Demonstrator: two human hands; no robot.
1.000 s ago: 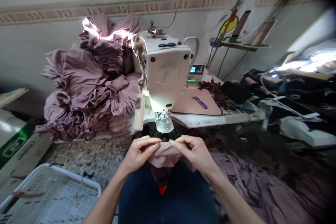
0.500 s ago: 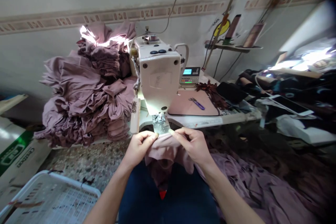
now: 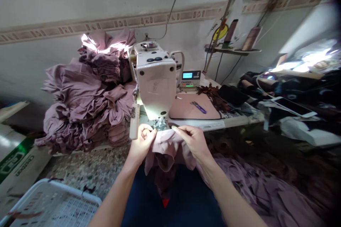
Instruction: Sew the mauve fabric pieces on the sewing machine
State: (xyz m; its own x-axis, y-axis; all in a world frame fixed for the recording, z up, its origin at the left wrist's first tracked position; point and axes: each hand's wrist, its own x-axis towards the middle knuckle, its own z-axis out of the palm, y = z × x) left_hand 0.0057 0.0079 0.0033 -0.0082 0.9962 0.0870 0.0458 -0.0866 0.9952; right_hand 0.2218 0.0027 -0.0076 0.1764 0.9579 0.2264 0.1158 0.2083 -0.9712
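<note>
A cream industrial sewing machine (image 3: 156, 85) stands on a white workbench (image 3: 202, 125) beside a heap of mauve knit garments (image 3: 87, 110). A mauve fabric piece (image 3: 166, 149) has been drawn closer, now just below the steel presser foot (image 3: 160, 124), its edge pinched tightly by the left hand (image 3: 142, 145) and right hand (image 3: 193, 142).

Both hands (image 3: 167, 142) raised, fingers pinching, forearms converging
</note>
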